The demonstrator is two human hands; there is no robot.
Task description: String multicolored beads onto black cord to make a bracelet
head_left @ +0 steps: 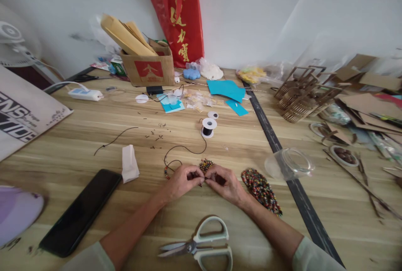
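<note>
My left hand (186, 181) is closed in a pinch on black cord (185, 146), which runs in a loop from a white spool (209, 127) to behind the fingers. Several coloured beads (166, 173) are on the cord left of this hand. Fingertip to fingertip with it, my right hand (226, 184) pinches a tiny dark thing that looks like a bead (205, 178). A small pile of loose beads (206, 164) lies just beyond both hands. Coiled strings of multicoloured beads (261, 190) lie beside my right wrist. Scissors (201, 246) with pale handles rest, blades apart, between my forearms.
Left are a black phone (81, 212), folded white paper (130, 163) and a cut cord (114, 139). Cord scraps (155, 135) lie farther back. A clear plastic roll (290, 163) and woven baskets (301, 97) stand right. Behind are blue card (228, 90), a cardboard box (147, 68) and a red bag (180, 24).
</note>
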